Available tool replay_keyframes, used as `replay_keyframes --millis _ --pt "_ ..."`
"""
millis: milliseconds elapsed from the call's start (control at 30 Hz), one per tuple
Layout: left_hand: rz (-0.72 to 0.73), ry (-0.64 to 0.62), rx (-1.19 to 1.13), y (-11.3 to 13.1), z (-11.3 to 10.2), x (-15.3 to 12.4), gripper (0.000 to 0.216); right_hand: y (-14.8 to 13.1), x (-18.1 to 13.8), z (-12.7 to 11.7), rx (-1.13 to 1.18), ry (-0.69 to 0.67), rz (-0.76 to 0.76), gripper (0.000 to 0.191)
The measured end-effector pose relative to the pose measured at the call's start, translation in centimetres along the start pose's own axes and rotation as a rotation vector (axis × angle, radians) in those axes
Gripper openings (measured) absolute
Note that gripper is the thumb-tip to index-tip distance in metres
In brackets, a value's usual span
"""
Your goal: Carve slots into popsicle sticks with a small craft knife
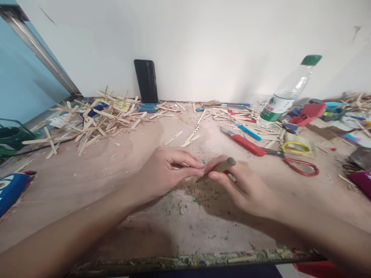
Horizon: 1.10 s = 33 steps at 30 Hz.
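Note:
My right hand is closed around a slim tool with a round, olive-brown handle. The handle's blunt end points up and right, while its lower end slants down toward the left fingertips; the working tip is too small to make out. Just beside it, my left hand is closed in a pinch, thumb against forefinger. Whatever lies in that pinch, if anything, cannot be seen. Beneath both hands, green and dark shavings are scattered over the tabletop. Loose craft sticks lie a little beyond the fingers.
A heap of craft sticks fills the back left, near a phone leaning on the wall. To the right are a red utility knife, scissors, a blue pen and a plastic bottle.

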<state>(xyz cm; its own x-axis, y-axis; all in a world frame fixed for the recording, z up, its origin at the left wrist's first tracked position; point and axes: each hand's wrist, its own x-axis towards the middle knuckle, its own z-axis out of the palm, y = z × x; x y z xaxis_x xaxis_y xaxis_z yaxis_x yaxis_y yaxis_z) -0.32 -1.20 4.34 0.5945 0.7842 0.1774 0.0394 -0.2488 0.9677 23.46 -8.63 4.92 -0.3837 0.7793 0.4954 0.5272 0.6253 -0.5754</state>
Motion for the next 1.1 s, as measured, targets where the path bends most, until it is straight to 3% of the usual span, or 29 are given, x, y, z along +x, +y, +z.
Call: replay_keyframes --millis 867,1100 --pt "0.000 0.017 0.067 0.1 -0.4 0.1 0.001 1.0 -0.1 0.6 0.102 -0.063 0.078 0.024" --pt "0.001 0.014 0.127 0.1 -0.6 0.0 0.002 1.1 -0.1 0.5 0.080 -0.013 0.105 0.029"
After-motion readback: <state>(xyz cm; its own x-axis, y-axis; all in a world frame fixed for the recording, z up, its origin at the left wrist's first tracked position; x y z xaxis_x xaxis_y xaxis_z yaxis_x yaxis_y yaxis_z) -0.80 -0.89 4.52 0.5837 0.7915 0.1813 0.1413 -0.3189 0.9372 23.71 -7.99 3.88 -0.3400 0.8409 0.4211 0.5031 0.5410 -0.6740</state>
